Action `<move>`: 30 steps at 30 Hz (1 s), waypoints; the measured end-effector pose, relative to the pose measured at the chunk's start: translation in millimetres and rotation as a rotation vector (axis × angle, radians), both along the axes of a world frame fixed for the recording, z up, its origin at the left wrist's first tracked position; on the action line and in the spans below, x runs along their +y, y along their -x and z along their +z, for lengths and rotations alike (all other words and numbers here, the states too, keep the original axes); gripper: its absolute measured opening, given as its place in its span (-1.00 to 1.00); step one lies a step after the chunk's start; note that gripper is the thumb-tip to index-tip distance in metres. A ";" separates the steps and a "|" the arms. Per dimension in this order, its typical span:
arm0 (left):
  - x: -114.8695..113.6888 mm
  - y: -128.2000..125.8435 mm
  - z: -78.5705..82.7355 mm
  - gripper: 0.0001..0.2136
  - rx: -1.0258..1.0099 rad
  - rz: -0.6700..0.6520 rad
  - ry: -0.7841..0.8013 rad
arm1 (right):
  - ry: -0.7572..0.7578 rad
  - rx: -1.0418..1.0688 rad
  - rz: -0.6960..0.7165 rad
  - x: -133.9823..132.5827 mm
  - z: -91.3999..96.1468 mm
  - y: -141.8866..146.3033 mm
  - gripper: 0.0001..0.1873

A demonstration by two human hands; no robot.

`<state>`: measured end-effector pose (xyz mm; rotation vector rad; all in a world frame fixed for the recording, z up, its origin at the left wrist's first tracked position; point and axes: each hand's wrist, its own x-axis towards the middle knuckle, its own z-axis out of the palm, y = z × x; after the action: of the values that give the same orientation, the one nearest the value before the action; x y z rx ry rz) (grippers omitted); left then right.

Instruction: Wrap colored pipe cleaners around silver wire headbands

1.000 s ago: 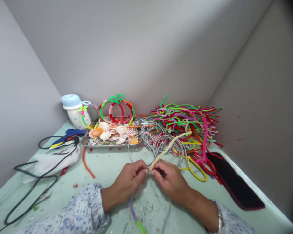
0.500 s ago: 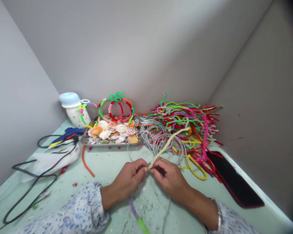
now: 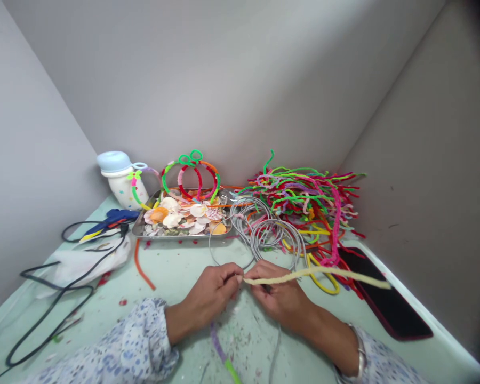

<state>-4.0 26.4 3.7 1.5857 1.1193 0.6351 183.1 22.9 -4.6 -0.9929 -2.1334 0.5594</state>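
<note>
My left hand [image 3: 216,290] and my right hand [image 3: 278,293] meet at the middle of the table, fingers pinched together. Both are closed on a thin grey wire hoop [image 3: 224,261] and on the near end of a cream pipe cleaner [image 3: 324,273]. That cream pipe cleaner stretches out flat to the right, over the back of my right hand and above a black phone [image 3: 384,304]. Just beyond my hands lies a stack of grey wire rings [image 3: 272,232]. A purple and green pipe cleaner [image 3: 224,354] lies on the table between my forearms.
A big heap of coloured pipe cleaners [image 3: 308,202] fills the back right. A metal tray of seashells [image 3: 184,218] with wrapped hoops [image 3: 192,176] stands at the back. At the left are a white jug [image 3: 122,181], a blue glue gun [image 3: 110,220] with black cable, and a white bag [image 3: 80,264].
The free end of the cream pipe cleaner has swung from pointing up and back toward the heap to lying out flat to the right. My hands have stayed put.
</note>
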 end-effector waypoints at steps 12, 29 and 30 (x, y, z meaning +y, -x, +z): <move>-0.6 -1.6 2.1 -0.79 -0.001 0.016 0.007 | 0.093 0.116 0.010 -0.3 0.6 -0.3 -0.79; 1.8 0.2 -3.0 -0.83 -0.062 -0.002 0.036 | 0.236 0.168 -0.023 1.2 2.8 -1.4 -0.79; 2.0 0.2 -3.6 -0.83 -0.066 -0.008 0.037 | 0.330 0.203 -0.047 0.9 3.6 -0.9 -0.82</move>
<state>-4.2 28.4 0.0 1.5262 1.0695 0.6532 183.9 23.9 -1.1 -1.1079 -1.8691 0.9681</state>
